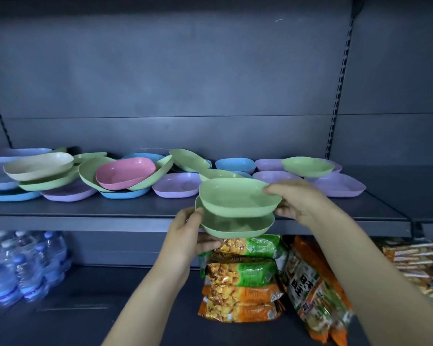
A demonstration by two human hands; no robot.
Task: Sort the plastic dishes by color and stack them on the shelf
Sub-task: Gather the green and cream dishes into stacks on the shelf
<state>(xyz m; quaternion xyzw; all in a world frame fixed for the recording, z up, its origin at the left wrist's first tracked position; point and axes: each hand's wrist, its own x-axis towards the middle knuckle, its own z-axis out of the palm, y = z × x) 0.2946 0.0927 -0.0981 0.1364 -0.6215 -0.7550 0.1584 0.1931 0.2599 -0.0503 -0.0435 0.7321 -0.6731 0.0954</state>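
Two green dishes hang in front of the shelf edge. My left hand (189, 233) grips the lower green dish (235, 227) at its left rim. My right hand (294, 198) holds the upper green dish (238, 196) by its right rim, just above the lower one and overlapping it. On the dark shelf (135, 208) behind lie several loose dishes: a pink dish (124, 172) inside a green one, a beige dish (38, 166), purple dishes (175, 184), blue dishes (235, 164), and another green dish (306, 166) atop the purple ones at right.
Below the shelf, a pack of water bottles (23, 268) stands at left. Stacked snack packets (243, 275) in green and orange sit under my hands, with more packets (315, 290) leaning at right. The shelf's right end past the purple dishes is bare.
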